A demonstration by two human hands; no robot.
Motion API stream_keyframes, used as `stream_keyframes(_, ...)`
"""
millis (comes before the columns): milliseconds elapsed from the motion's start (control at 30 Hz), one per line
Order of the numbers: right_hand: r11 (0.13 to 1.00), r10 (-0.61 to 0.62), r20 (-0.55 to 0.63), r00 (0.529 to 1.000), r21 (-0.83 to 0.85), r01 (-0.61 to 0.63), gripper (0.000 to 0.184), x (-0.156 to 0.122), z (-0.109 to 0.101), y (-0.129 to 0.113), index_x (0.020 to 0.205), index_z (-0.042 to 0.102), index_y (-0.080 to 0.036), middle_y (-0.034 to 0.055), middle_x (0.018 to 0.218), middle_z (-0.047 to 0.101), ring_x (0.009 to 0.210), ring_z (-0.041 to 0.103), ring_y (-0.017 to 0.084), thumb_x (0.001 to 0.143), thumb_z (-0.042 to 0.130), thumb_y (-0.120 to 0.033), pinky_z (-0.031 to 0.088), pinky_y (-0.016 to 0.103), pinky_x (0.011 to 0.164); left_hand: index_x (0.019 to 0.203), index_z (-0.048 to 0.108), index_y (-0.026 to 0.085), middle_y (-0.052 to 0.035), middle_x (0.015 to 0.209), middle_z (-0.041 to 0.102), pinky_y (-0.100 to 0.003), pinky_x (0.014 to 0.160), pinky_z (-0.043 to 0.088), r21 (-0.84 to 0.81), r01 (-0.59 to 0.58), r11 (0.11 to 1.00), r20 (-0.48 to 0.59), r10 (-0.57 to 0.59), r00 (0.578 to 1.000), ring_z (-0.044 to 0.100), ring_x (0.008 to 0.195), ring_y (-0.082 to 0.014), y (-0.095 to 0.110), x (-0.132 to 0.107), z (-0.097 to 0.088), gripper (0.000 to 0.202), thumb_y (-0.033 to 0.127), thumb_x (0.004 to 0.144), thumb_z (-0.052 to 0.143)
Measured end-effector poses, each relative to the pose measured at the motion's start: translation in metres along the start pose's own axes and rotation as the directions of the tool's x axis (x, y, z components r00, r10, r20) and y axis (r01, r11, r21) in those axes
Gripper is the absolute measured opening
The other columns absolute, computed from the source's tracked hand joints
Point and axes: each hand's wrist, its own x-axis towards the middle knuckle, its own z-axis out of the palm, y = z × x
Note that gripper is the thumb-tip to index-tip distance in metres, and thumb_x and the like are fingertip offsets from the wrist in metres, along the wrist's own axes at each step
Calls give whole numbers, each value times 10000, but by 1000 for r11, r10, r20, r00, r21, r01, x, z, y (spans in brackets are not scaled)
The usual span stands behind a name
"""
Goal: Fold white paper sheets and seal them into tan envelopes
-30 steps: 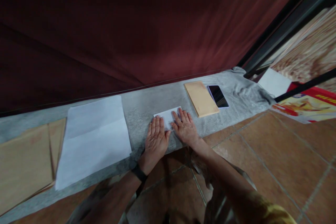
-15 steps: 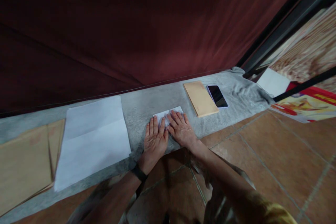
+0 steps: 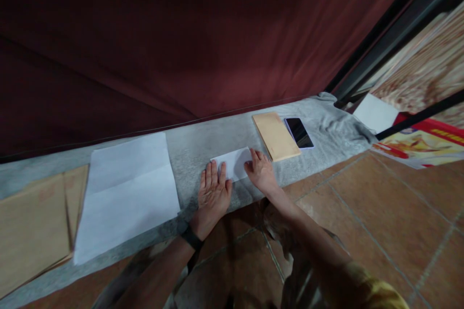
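"Near the front edge of the bench point(image 3: 192, 142)?"
"Small white paper point(image 3: 235, 164), left hand point(image 3: 213, 197) flat on it, fingers slightly apart."
"Right hand point(image 3: 262, 174)?"
"Fingers bent at its right end; pinching, can't tell."

Has left hand point(image 3: 213, 195) and right hand point(image 3: 262, 172) bare. Wears a dark, close-fitting band point(image 3: 192, 237) around the left wrist; cannot tell if watch or strap. Shows a mustard-yellow sleeve point(image 3: 379, 293) on the right arm, above a bare forearm, and greyish legwear point(image 3: 303, 277) at near edge, dimly lit.
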Motion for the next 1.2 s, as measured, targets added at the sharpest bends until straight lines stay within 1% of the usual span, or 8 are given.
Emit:
stream_keyframes(233, 977, 180, 49, 982, 109, -184, 336, 16, -3, 9, 1242, 648, -144, 134, 1085, 720, 989, 686, 243, 959, 521, -273, 507, 305, 868, 1564, 386, 110, -195, 1658, 259, -585, 1236, 256, -41, 2, 999, 12, -2, 1000, 227, 1554, -345, -1, 1, 0, 612, 289, 982, 442)
stream_keyframes(433, 892, 164, 184, 969, 392, -225, 143, 26, -7, 24, 776, 673, -225, -6, 684, 660, 712, 645, 168, 881, 588, -272, 468, 242, 653, 1554, 405, 116, -191, 1656, 288, -562, 1239, 255, -25, 16, 1000, 22, -15, 1000, 242, 1552, -342, 2, 0, -5, 599, 314, 989, 441)
stream_keyframes(633, 511, 126, 388, 913, 764, -395, 31, 26, -15, 26, 757, 597, -229, -33, 696, 614, 676, 616, 156, 787, 604, -237, 544, 248, 567, 1565, 341, 58, -233, 1641, 314, -534, 1226, 308, -259, 68, 963, 28, -63, 998, 302, 1532, -336, -12, 13, -10, 653, 418, 1022, 390)
stream_keyframes(733, 355, 123, 417, 901, 829, -432, 91, 23, -19, 25, 769, 573, -234, -27, 720, 628, 704, 631, 164, 750, 651, -277, 580, 268, 591, 1604, 264, 128, -184, 1642, 347, -471, 1201, 370, -503, 189, 843, 23, -206, 978, 348, 1515, -292, -23, 24, -17, 698, 460, 1010, 422)
stream_keyframes(833, 293, 79, 421, 903, 857, -425, 165, 18, -22, 23, 794, 583, -232, -14, 758, 655, 730, 640, 168, 724, 696, -329, 595, 281, 629, 1589, 305, 167, -168, 1475, 575, -436, 1065, 499, -719, 353, 599, 150, -361, 920, 577, 1330, -285, -29, 31, -27, 742, 491, 957, 522)
stream_keyframes(1000, 283, 63, 421, 905, 862, -420, 211, 17, -26, 20, 810, 610, -228, -18, 746, 655, 710, 631, 161, 697, 714, -373, 577, 269, 607, 1131, 699, 157, -77, 986, 766, -327, 755, 547, -850, 484, 208, 398, -349, 848, 707, 863, -224, -30, 35, -38, 516, 523, 768, 701)
stream_keyframes(1100, 324, 75, 384, 920, 864, -387, 191, 21, -27, 23, 789, 612, -228, -33, 694, 635, 654, 595, 138, 701, 707, -368, 510, 211, 523, 912, 713, 157, -51, 875, 748, -274, 667, 499, -844, 529, 86, 484, -301, 822, 667, 759, -180, -31, 38, -43, 414, 480, 662, 778)
stream_keyframes(1200, 389, 47, 387, 921, 842, -374, 154, 25, -27, 27, 779, 635, -219, -47, 654, 616, 606, 555, 117, 706, 696, -339, 438, 175, 466, 905, 706, 161, -32, 839, 723, -249, 630, 464, -850, 522, 73, 475, -320, 820, 636, 731, -157, -35, 44, -48, 406, 446, 632, 802)
